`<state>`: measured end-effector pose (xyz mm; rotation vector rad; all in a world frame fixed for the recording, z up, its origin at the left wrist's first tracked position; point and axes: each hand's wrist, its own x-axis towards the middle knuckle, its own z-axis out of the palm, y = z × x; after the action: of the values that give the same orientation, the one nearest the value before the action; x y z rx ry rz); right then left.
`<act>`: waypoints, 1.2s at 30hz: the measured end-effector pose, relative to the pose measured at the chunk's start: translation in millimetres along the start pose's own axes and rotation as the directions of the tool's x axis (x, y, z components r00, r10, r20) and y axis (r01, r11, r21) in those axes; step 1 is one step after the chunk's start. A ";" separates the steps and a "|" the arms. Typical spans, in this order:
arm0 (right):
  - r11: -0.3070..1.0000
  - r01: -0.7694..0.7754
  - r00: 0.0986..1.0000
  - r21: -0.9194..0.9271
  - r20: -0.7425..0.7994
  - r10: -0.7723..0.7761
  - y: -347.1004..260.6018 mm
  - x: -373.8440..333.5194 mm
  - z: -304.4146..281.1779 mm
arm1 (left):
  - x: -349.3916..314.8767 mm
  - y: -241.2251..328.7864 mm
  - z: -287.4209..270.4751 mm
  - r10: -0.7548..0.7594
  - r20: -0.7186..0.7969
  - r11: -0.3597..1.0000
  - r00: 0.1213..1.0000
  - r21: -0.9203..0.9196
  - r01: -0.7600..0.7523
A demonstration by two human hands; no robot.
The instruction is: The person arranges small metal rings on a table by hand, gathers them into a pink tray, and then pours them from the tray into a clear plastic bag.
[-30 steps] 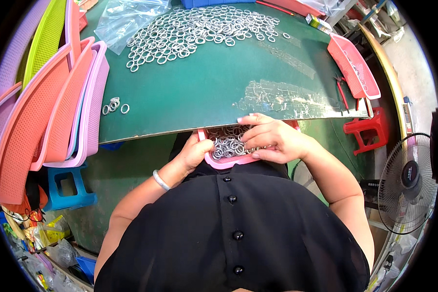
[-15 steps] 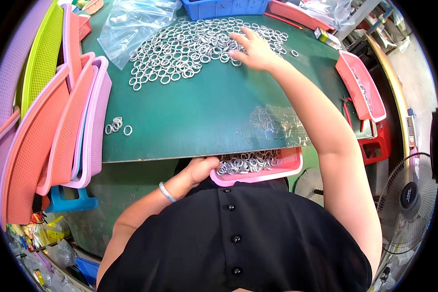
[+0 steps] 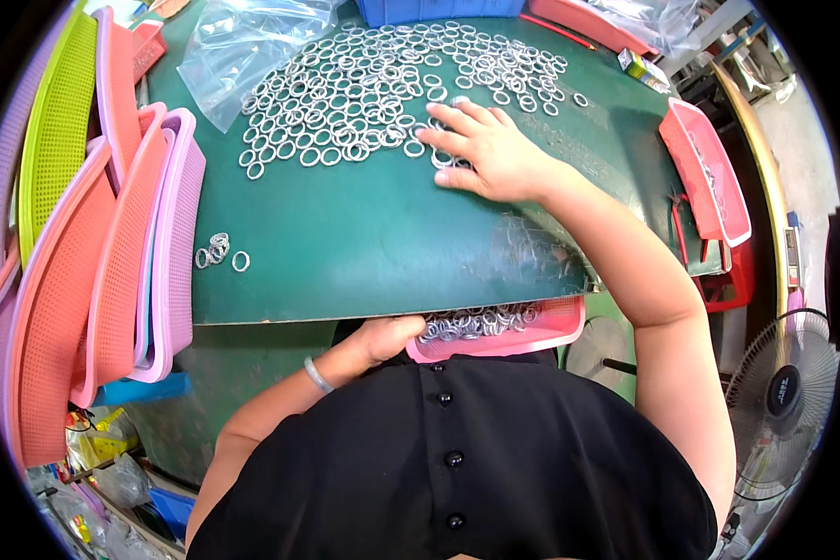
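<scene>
Many silvery metal rings [image 3: 331,103] lie spread over the far half of the green table [image 3: 345,224]. My right hand [image 3: 499,154] rests palm down at the near right side of them, fingers spread, with a few rings under and beside the fingertips. At the table's front edge, my left hand [image 3: 390,338] grips the left end of a pink plastic basket [image 3: 560,327]. Its thumb is on top and its other fingers are hidden. More rings [image 3: 481,322] fill the part of the basket that shows below the tabletop.
Stacked pink, purple and green baskets [image 3: 112,233] stand at the left. Several loose rings [image 3: 217,250] lie near them. A clear plastic bag [image 3: 238,65] and a blue bin [image 3: 439,9] are at the back. Right: a pink basket [image 3: 705,173], red-handled pliers [image 3: 679,229] and a fan [image 3: 782,390].
My right hand has come nearer to me, drawing a few rings with it and leaving a gap in the spread. My left hand still holds the basket.
</scene>
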<state>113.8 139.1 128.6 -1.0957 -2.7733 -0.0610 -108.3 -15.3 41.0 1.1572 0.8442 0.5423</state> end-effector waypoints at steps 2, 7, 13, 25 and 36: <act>0.999 -0.039 0.998 0.003 0.043 0.039 -17.6 -16.8 -9.5 | -1.0 -0.4 0.8 0.001 -0.011 1.000 1.000 -0.021 -0.001; 0.994 -0.018 0.998 0.112 0.061 0.011 -31.0 -59.6 -24.7 | 2.4 -1.9 3.2 0.031 -0.016 0.998 0.999 -0.061 -0.032; 0.905 -0.111 0.987 0.410 -0.061 0.149 -27.2 -92.5 -43.7 | 0.9 -3.6 2.5 -0.004 -0.035 0.999 0.999 -0.039 0.003; 0.919 -0.179 0.944 0.350 -0.202 0.261 -29.3 -94.1 -30.2 | 0.5 6.6 6.4 -0.014 -0.026 0.998 1.000 -0.067 0.012; 0.959 -0.115 0.965 0.260 -0.200 0.170 -46.7 -94.4 -26.6 | 1.1 0.7 5.1 -0.016 -0.018 0.995 1.000 -0.099 0.014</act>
<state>153.3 38.6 140.5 -1.1438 -2.4209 0.1653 -103.5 -17.1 42.2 1.0559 0.8329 0.5771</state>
